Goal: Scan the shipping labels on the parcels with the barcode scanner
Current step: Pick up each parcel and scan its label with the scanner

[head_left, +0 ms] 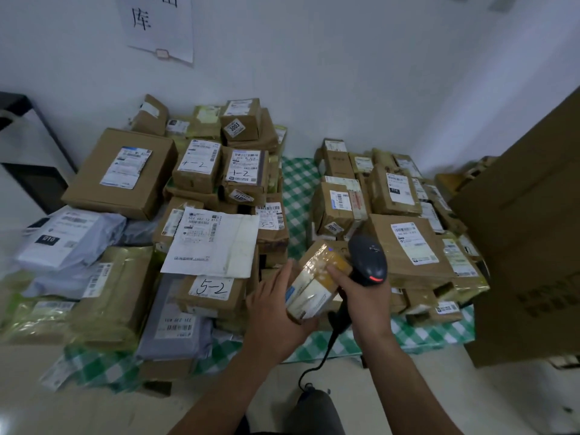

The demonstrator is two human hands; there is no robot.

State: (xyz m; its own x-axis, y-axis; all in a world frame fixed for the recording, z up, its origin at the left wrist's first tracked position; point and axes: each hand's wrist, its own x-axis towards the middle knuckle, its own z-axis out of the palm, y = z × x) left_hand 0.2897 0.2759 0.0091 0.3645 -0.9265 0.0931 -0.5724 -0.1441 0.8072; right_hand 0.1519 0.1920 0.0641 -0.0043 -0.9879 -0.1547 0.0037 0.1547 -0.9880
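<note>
A small taped brown parcel (317, 279) with a white label on its near face is held up between both hands over the floor. My left hand (276, 312) grips it from the left and below. My right hand (361, 293) holds the black barcode scanner (368, 259) by its handle, and its thumb presses on the parcel's top. The scanner's head points up and away, a red strip showing at its near edge. Its cable (323, 353) hangs down toward the floor.
Two heaps of labelled parcels lie on a green checked cloth (296, 189): a left heap (201, 189) with hand-marked boxes and grey mailer bags (69, 237), and a right heap (392, 208). A tall cardboard box (530, 233) stands at the right. White wall behind.
</note>
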